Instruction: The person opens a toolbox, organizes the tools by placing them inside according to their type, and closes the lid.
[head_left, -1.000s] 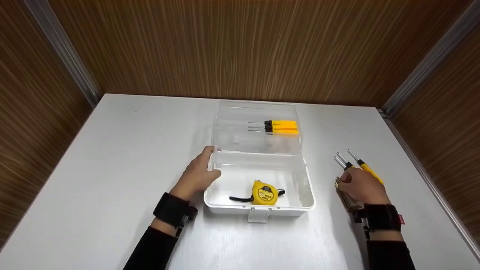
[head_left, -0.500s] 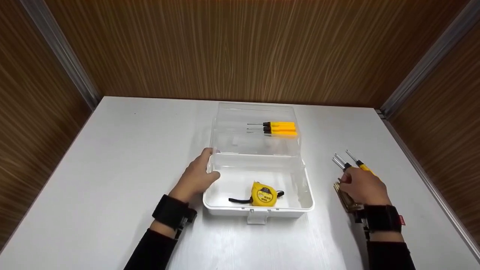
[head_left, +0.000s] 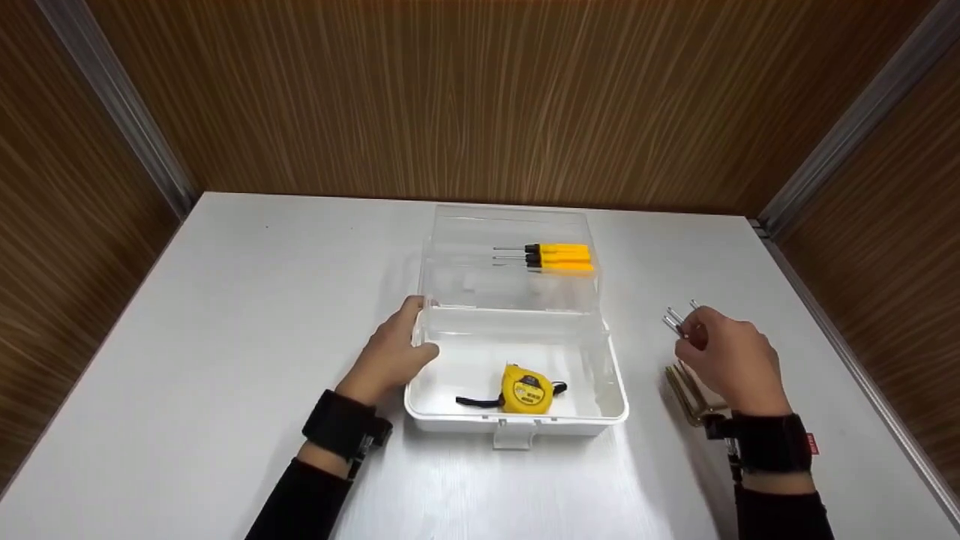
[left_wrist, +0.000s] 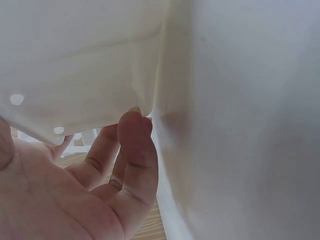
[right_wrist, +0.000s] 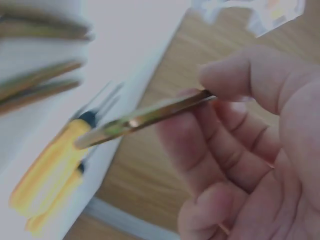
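Right wrist view: your right hand (right_wrist: 250,145) pinches one hex key (right_wrist: 145,116), thin, stiff, slick metal; grip mid-shaft. Left hand (head_left: 390,352) clasps the toolbox (head_left: 420,390) rim.

I'm seeing a yellow tape measure (head_left: 529,388) sitting in the white box (head_left: 616,375), its black strap trailing left. Three yellow screwdrivers (head_left: 555,256) are lying side by side behind it, tips pointing left. More yellow-handled screwdrivers (right_wrist: 50,170) and brassy hex keys (head_left: 686,390) are resting on the grey table (head_left: 262,300), and wood panels (head_left: 480,97) are walling it in.
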